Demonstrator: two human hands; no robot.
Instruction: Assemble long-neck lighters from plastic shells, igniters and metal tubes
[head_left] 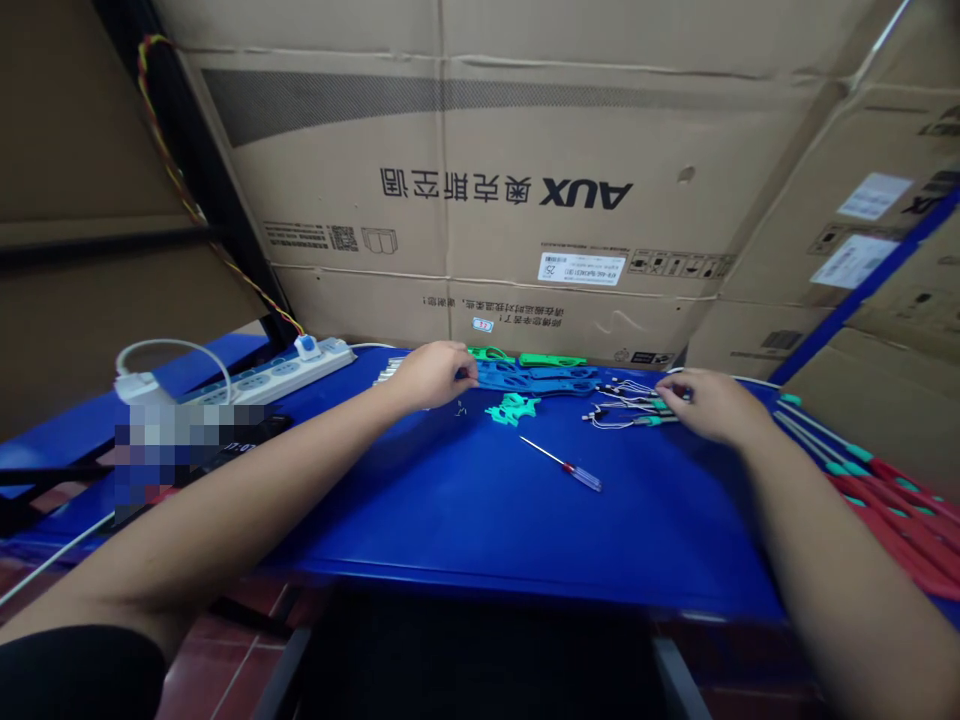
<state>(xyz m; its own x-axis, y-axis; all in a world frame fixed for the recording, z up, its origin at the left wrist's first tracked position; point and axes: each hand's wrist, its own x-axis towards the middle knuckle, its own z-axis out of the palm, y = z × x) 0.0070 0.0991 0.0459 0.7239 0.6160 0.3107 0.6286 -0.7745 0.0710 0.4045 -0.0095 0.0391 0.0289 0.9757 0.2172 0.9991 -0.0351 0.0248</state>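
Nearby, red-handled screwdriver (561, 463) lies on blue table (450, 510); left hand (431, 375), right hand (712, 405) curled, grip unclear.

Bench: blue tabletop (525, 530) | Power: white power strip (262, 375) | Behind: AUX cardboard cartons (480, 170) | Right: red-handled screwdrivers (892, 505)

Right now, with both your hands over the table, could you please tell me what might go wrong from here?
The tiny loose metal bits near your left hand could perhaps get brushed away and lost on the blue table. The thin wires of the small wired parts under your right hand might snag or tangle. The loose red-handled screwdriver could possibly roll.
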